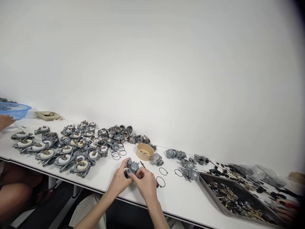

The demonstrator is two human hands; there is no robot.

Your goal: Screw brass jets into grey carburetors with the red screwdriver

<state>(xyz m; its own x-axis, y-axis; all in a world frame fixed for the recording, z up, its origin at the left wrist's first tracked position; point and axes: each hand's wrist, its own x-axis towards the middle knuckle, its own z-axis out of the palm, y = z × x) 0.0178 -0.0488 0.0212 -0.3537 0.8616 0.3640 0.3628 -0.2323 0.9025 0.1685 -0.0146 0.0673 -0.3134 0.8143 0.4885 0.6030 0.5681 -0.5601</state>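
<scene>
Both hands meet over the white table near its front edge, around one grey metal carburetor-like part (133,167). My left hand (120,178) grips its left side, with fingers wrapped round it. On the right side, my right hand (145,182) has its thumb and fingers pressed against the same part. Just beyond them stands a round tan bowl (145,152) with small pieces inside, and a grey metal part (156,159) sits beside it. Thin black rings (160,182) lie to the right of my hands. A dark, slender tool, partly hidden, pokes out behind my right hand.
Rows of metal parts with white inserts (64,159) cover the left side. More castings (119,132) are piled along the wall. A metal tray (214,198) of small pieces is at right. Other people's hands show at far left (6,121) and far right (286,208).
</scene>
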